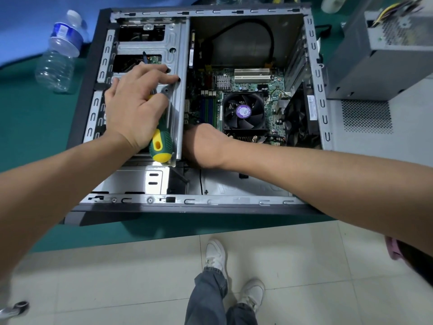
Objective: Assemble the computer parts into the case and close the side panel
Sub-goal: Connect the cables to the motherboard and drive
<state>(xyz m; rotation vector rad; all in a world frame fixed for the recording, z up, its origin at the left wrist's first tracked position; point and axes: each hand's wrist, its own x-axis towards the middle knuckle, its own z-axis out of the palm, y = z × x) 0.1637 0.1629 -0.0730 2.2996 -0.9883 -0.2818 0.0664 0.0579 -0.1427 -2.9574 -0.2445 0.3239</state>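
Your left hand (133, 106) lies across the drive cage (174, 55) at the left of the open case (311, 66), palm holding the screwdriver (160, 146) against the metal while the fingers stretch flat toward the cage's right edge. Your right hand (203, 144) reaches down behind that cage wall near the bottom of the motherboard (269, 90); its fingers are hidden, so you cannot tell whether they hold anything.

You seem to be seating or fixing the cage, with the right hand working at something low beside it, perhaps a connector or screw. The next move probably calls for freeing the screwdriver into a proper grip, which means lifting the left palm without letting the cage shift.

Room is tight: the cage wall stands just left of your right wrist, and the fan (243, 112) sits close on its right. The case's near rail (210, 201) runs under both forearms. The power supply (384, 55) stands outside the case at far right, touching the side panel (365, 127) beneath it, so both are not yet fitted. A bottle (58, 57) lies left of the case, well apart from your hands.
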